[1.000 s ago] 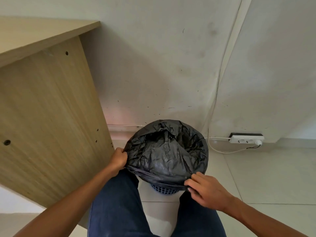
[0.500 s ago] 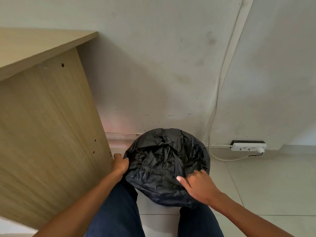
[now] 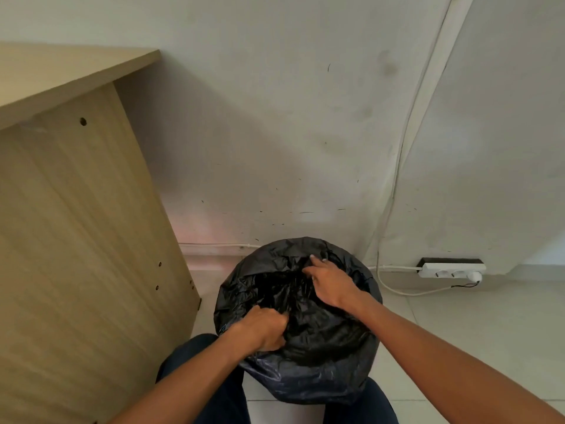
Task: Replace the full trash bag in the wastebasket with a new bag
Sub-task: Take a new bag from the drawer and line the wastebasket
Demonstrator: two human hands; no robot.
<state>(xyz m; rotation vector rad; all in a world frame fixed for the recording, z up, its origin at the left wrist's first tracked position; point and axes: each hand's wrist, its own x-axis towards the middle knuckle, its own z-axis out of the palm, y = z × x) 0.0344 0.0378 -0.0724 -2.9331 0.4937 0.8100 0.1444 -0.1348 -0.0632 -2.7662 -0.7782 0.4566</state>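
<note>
A crinkled black trash bag (image 3: 321, 356) covers the wastebasket on the floor between my knees, and the basket itself is hidden under the plastic. My left hand (image 3: 263, 330) is clenched on a fold of the bag at its near left. My right hand (image 3: 331, 281) lies over the far right of the bag's top, fingers curled into the plastic near the far rim. Dark folds fill the middle of the bag between my hands.
A light wooden desk side panel (image 3: 85, 255) stands close on the left. The white wall (image 3: 275, 133) is right behind the bag. A white power strip (image 3: 452, 270) with a cable lies on the tiled floor (image 3: 474, 332) at the right.
Both hands have moved from the bag's outer edges inward onto its top: the left from the left side, the right from the near rim to the far side. The blue basket bottom is no longer visible.
</note>
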